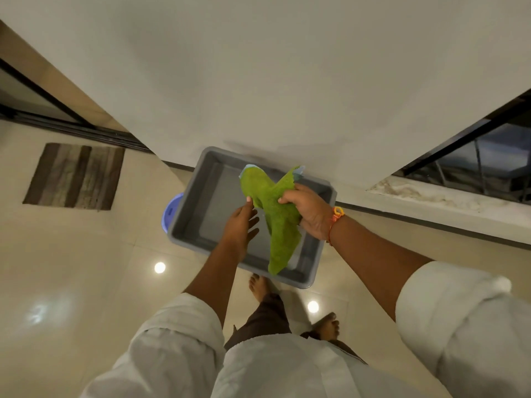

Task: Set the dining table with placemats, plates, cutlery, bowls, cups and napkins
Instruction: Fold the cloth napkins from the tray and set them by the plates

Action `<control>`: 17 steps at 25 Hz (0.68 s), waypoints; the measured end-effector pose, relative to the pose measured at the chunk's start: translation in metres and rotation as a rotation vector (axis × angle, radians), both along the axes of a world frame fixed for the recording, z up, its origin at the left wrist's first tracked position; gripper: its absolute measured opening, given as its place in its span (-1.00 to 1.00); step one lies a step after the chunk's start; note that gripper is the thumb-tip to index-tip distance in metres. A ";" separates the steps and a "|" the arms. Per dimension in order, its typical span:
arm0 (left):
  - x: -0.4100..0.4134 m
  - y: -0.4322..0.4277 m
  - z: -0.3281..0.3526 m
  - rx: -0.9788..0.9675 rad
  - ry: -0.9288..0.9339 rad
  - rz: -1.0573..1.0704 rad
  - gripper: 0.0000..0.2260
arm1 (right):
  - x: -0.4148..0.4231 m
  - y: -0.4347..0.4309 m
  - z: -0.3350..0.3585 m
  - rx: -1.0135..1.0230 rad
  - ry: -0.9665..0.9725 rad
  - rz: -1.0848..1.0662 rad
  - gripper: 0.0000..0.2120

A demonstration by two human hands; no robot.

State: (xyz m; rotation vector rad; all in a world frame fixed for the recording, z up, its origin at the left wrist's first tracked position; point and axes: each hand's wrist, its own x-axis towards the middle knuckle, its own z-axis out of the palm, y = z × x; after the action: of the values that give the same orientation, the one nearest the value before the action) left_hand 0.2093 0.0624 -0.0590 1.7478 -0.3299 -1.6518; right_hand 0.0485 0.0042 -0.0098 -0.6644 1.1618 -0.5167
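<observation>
A green cloth napkin [277, 222] hangs crumpled over a grey plastic tub [207, 193], with a pale blue edge showing at its top corners. My right hand [309, 212] grips the napkin near its middle, fingers closed around the fabric. My left hand [241, 225] is beside it with fingers spread, its thumb touching the napkin's left edge. The tub's inside looks bare where it shows; the part under the napkin and hands is hidden.
The tub rests on a blue-purple stool [172, 209] against a white wall [258, 81]. A striped brown mat [74, 176] lies on the glossy tiled floor at left. A dark window frame [465, 150] is at right. My bare feet stand just behind the tub.
</observation>
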 end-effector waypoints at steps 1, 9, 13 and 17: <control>0.000 0.000 -0.001 -0.012 0.014 0.010 -0.42 | 0.004 -0.001 -0.004 0.008 -0.001 0.023 -0.61; 0.025 -0.014 0.005 -0.143 -0.236 0.096 -0.67 | 0.066 -0.016 -0.044 0.255 -0.164 -0.034 -0.62; 0.058 -0.028 -0.019 -0.174 -0.479 -0.059 -0.53 | 0.095 -0.029 -0.076 0.394 -0.271 -0.068 -0.57; 0.078 -0.030 -0.076 -0.173 -0.707 -0.405 -0.49 | 0.103 -0.030 -0.124 0.459 -0.194 -0.154 -0.62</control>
State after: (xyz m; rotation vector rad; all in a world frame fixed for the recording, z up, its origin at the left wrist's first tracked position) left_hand 0.2870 0.0321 -0.1347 2.1758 -1.1773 -1.1402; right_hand 0.1517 -0.0254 -0.1335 -0.1266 1.1009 -0.4125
